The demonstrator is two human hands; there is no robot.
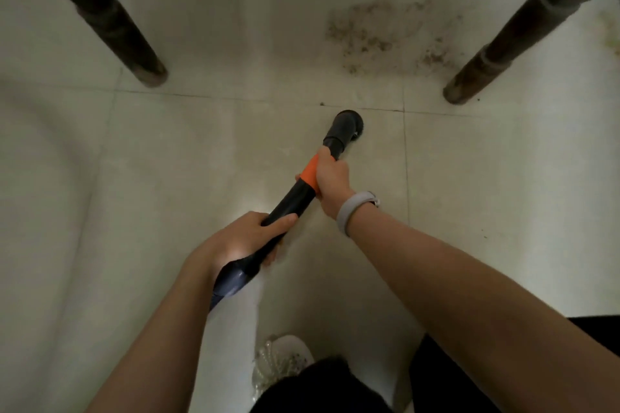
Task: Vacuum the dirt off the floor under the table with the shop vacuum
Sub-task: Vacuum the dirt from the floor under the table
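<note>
A black vacuum wand with an orange collar slants across the middle of the head view. Its round brush nozzle touches the pale tiled floor just short of a grout line. My right hand grips the wand at the orange collar. My left hand grips the wand lower down, near the hose end. A patch of brown dirt lies on the floor beyond the nozzle, between the table legs and closer to the right one.
Two dark wooden table legs stand on the tiles: the left leg and the right leg. A few stray crumbs lie near the grout line. My white shoe is at the bottom centre.
</note>
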